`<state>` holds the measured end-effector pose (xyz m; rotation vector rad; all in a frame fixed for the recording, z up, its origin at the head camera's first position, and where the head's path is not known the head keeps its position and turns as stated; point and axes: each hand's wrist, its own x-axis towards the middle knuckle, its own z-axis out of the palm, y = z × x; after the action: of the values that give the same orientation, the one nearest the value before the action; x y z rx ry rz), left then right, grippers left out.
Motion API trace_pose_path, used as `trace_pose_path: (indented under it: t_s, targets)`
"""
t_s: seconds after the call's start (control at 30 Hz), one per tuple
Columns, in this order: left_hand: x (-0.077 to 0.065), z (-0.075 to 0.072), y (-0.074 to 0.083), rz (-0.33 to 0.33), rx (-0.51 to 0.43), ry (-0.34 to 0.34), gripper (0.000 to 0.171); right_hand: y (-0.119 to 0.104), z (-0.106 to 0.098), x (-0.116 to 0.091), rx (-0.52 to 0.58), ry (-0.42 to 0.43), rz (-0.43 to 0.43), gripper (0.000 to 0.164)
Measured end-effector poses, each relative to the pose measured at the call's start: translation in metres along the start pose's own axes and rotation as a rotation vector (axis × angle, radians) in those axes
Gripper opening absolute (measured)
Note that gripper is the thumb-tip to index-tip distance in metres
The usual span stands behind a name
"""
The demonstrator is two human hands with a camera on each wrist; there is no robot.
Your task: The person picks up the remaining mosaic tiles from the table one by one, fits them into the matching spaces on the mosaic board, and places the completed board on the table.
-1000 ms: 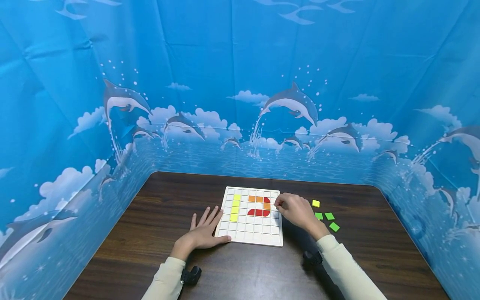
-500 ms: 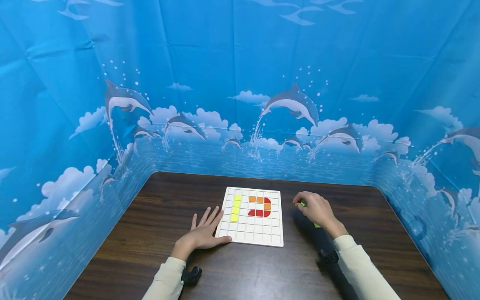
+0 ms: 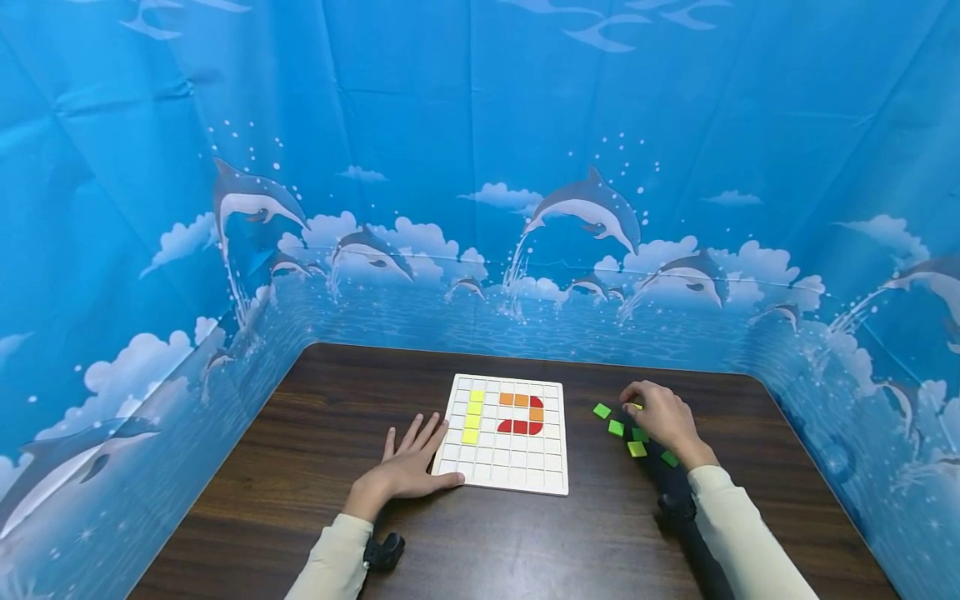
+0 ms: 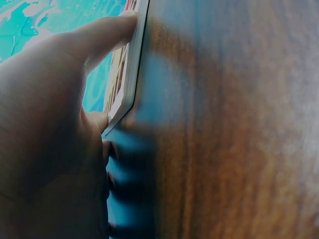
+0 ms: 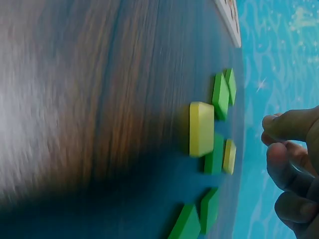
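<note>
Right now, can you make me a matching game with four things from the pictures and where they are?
Things:
1. Left hand
2. Right hand
3. Green tiles
4. Red tiles

Places:
A. Lying loose on the dark table
B. On the white board, touching orange tiles
C. Off the board, nearest the loose yellow tile and its neighbours
D. Fingers spread, touching the board's edge

Right pairs: 1-D, 2-C, 3-A, 4-B

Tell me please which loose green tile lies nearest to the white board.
The leftmost loose green tile: all the other loose tiles lie to its right, farther from the white board.
</note>
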<state>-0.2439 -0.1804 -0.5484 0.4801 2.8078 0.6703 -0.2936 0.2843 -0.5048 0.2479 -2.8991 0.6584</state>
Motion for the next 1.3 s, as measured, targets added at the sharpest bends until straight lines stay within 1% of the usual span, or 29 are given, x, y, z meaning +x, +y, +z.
trace_pose_path:
  t_s: [0.03, 0.1, 0.17, 0.27, 0.3, 0.33, 0.4, 0.53, 0.63, 0.83, 0.93, 1.17, 1.3]
  targets:
    - [0.001, 0.002, -0.002, 0.008, 0.004, 0.009, 0.112, 0.003, 0.0, 0.001, -0.004, -0.005, 0.007, 0.013]
    - [0.0, 0.001, -0.001, 0.004, -0.001, 0.006, 0.112, 0.008, -0.001, 0.002, -0.019, -0.016, 0.019, 0.014]
    - [0.002, 0.003, -0.003, 0.016, 0.007, 0.006, 0.111, 0.013, -0.001, 0.002, -0.03, -0.026, 0.032, 0.015]
    - [-0.001, -0.003, 0.002, 0.001, 0.0, -0.015, 0.111, 0.02, 0.001, 0.004, -0.056, -0.045, 0.048, 0.017]
    - [-0.001, -0.003, 0.003, -0.001, -0.002, -0.018, 0.112, 0.022, 0.001, 0.004, -0.063, -0.055, 0.054, 0.017]
    - [0.001, -0.001, 0.0, 0.006, 0.004, -0.015, 0.111, 0.023, 0.001, 0.004, -0.069, -0.064, 0.062, 0.018]
    - [-0.001, -0.004, 0.004, -0.009, -0.003, -0.025, 0.113, 0.025, 0.002, 0.005, -0.079, -0.086, 0.076, 0.019]
    - [0.004, 0.002, -0.004, -0.009, 0.012, -0.014, 0.113, 0.027, 0.004, 0.006, -0.089, -0.111, 0.086, 0.021]
    - [0.005, 0.002, -0.004, -0.019, 0.018, -0.017, 0.114, 0.027, 0.006, 0.007, -0.111, -0.11, 0.079, 0.021]
    - [0.005, 0.003, -0.006, 0.002, 0.001, -0.018, 0.113, 0.024, 0.008, 0.005, -0.161, -0.099, 0.057, 0.016]
    - [0.004, 0.003, -0.006, -0.002, 0.003, -0.014, 0.113, 0.023, 0.006, 0.004, -0.174, -0.099, 0.043, 0.014]
    - [-0.001, -0.006, 0.005, -0.016, -0.006, -0.022, 0.111, 0.022, 0.005, 0.002, -0.184, -0.099, 0.033, 0.015]
    - [-0.002, -0.008, 0.008, -0.042, 0.024, -0.043, 0.109, 0.022, 0.006, 0.001, -0.161, -0.091, 0.025, 0.017]
